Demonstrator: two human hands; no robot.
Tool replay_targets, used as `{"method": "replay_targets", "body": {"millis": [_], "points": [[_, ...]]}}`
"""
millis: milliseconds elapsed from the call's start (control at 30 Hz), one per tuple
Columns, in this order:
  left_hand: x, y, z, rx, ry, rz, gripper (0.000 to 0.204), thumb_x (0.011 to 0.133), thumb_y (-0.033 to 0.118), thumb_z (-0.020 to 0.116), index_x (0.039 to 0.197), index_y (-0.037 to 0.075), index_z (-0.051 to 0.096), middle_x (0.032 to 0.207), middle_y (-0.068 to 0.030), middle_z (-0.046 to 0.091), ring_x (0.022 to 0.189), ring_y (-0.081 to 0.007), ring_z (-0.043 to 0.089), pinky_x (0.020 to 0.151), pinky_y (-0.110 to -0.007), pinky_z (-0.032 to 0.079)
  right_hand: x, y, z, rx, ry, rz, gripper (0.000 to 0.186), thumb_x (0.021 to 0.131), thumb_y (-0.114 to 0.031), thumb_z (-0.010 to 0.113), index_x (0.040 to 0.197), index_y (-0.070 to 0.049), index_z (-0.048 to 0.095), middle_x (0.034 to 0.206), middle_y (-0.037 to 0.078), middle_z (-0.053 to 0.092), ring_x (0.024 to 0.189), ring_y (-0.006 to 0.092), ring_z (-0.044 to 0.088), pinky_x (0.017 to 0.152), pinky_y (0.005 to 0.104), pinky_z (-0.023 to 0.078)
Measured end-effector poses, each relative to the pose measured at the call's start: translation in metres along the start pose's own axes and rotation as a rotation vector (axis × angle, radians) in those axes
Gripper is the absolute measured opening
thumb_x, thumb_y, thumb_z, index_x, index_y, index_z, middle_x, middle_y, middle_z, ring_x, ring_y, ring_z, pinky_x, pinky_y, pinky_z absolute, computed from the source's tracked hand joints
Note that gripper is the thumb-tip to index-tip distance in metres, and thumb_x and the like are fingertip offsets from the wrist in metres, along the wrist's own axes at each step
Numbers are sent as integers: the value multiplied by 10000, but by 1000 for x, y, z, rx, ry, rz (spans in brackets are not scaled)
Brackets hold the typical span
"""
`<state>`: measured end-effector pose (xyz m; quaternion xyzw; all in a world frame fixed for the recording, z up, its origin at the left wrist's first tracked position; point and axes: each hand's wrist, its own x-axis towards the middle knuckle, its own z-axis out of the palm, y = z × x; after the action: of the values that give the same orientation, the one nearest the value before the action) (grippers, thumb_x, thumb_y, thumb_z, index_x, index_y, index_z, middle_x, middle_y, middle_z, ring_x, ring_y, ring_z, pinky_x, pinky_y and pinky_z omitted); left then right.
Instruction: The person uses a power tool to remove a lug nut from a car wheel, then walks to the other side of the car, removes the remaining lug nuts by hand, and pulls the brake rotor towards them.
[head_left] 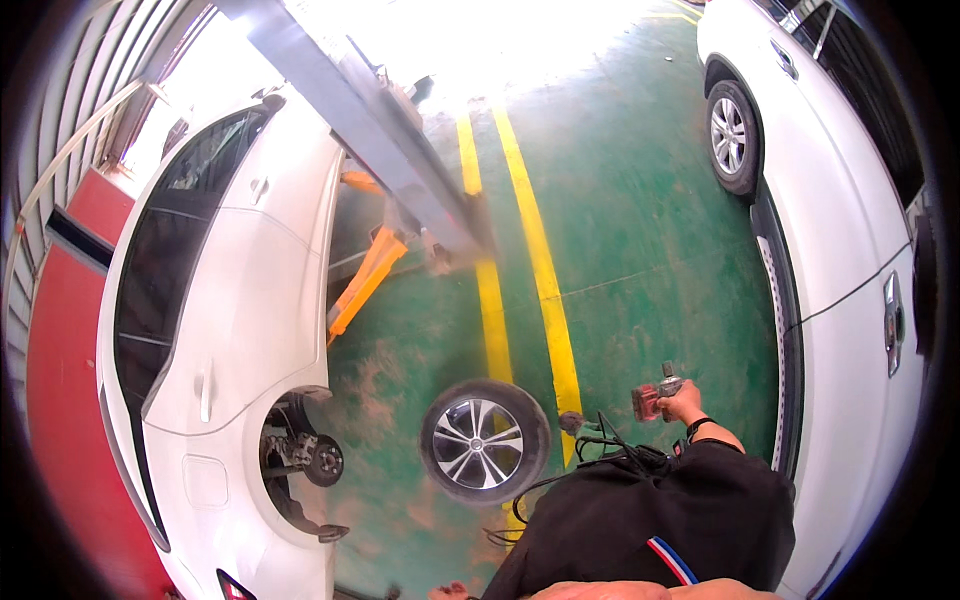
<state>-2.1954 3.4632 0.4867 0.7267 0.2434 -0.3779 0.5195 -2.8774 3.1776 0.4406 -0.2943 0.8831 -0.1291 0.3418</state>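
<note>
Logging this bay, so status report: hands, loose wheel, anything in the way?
Right hand gripping power tool. Left hand at lower edge, grip unclear. Loose wheel lying on green floor. Black cable beside wheel, possibly in the way.

Green floor (640, 270), dusty patches (375, 375), two yellow painted stripes (530, 230). Alloy wheel (478, 443) with tyre (533, 425) lying flat, spoked face up, covering part of left stripe. Black cable (630, 453) looped near wheel. Grey lift post (380, 140) standing on left stripe.
</note>
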Motion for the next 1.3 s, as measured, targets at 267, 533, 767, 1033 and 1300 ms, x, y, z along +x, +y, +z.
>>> {"method": "replay_targets", "body": {"millis": [267, 533, 767, 1033, 1300], "points": [[-7, 12, 28, 1440, 59, 1039, 261, 882, 175, 551, 965, -56, 643, 812, -211, 653, 769, -431, 643, 682, -509, 531, -2, 48, -6, -91, 16, -59, 788, 505, -357, 894, 1121, 38, 602, 1075, 233, 713, 1010, 375, 708, 884, 435, 572], [2, -129, -57, 1774, -175, 772, 236, 889, 183, 571, 905, 34, 753, 1056, -239, 719, 992, -399, 694, 787, -510, 577, -46, 118, -63, -288, 29, -201, 535, 549, -337, 883, 893, 32, 706, 865, 211, 742, 814, 338, 746, 713, 434, 581], [31, -317, -181, 1151, -201, -256, 232, 952, 111, 503, 1019, -24, 680, 901, -135, 655, 792, -287, 657, 664, -426, 522, -83, 180, -121, -484, 1, -296, 413, 743, -364, 733, 831, 40, 727, 814, 232, 727, 833, 395, 726, 750, 469, 555], [-38, -323, -172, 1448, -190, 209, 184, 908, 106, 592, 952, -25, 713, 908, -220, 734, 820, -326, 707, 805, -470, 575, -38, 157, -114, -373, -297, -376, 278, 664, -142, 809, 810, 69, 700, 769, 133, 714, 649, 235, 684, 597, 389, 537], [-72, -211, -133, 988, 171, 140, 396, 909, 279, 517, 1101, -28, 679, 1224, -281, 649, 1192, -460, 581, 1026, -501, 472, -1, 13, -4, -406, -147, -462, 324, 603, -171, 848, 818, 34, 718, 780, 97, 726, 657, 196, 694, 618, 359, 546]]}}
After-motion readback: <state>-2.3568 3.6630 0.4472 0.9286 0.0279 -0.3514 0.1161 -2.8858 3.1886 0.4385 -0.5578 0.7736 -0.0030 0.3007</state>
